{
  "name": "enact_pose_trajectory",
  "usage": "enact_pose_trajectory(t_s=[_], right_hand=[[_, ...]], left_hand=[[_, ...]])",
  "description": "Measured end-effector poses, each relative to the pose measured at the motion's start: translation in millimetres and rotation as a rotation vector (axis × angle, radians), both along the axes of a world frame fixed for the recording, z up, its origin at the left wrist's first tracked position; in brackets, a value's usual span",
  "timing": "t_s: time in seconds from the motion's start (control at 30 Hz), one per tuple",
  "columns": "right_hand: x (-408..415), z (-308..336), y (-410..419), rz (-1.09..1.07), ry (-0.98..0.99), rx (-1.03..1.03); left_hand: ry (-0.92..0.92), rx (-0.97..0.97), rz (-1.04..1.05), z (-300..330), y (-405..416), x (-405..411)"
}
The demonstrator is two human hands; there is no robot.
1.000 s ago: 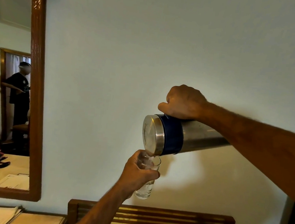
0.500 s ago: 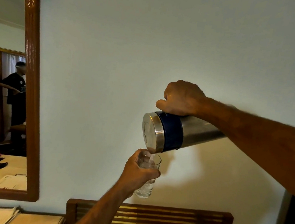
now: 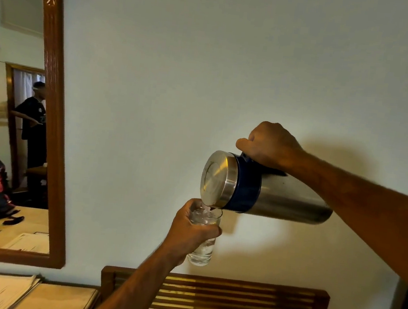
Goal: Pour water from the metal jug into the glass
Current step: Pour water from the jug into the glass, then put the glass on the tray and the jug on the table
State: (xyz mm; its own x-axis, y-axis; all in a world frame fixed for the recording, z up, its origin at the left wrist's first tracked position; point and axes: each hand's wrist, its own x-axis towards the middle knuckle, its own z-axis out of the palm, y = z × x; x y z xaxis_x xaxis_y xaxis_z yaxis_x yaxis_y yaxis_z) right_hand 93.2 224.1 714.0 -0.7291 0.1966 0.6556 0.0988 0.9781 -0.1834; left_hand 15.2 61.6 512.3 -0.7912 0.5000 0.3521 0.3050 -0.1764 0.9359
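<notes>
Jug (image 3: 281,198) tipped near level at centre right, gripped by right hand (image 3: 271,144) at handle, spout over glass (image 3: 204,235) clasped in left hand (image 3: 189,231), raised close beneath, likely limiting splash.

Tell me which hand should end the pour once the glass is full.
Right. The right hand grips the jug by its handle and tilts it, so it can probably level it. The left hand only holds the glass under the spout.
</notes>
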Motion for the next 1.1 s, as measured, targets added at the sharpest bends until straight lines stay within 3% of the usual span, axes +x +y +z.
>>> enact_pose_trajectory(t_s=[0.13, 0.3, 0.43, 0.53, 0.7, 0.83, 1.1], right_hand=[[4, -22, 17, 0.048, 0.085, -0.237], [13, -69, 41, 0.070, 0.200, -0.689], [12, -125, 52, 0.057, 0.218, -1.030], [7, -182, 58, 0.102, 0.256, -1.178], [2, -300, 64, 0.077, 0.233, -1.338], [-3, -420, 65, -0.091, 0.172, -1.473], [9, -600, 61, -0.262, 0.109, -1.651]], left_hand=[[-0.031, 0.014, -0.009, -1, -4, -4], [-0.052, 0.033, 0.020, -5, -5, -11], [-0.061, 0.039, 0.003, -20, -2, -18], [-0.073, -0.013, 0.027, -44, 0, -22], [-0.126, -0.174, 0.053, -127, 1, -35], [-0.142, -0.315, 0.135, -233, -4, -46], [-0.229, -0.538, 0.263, -417, -22, -38]])
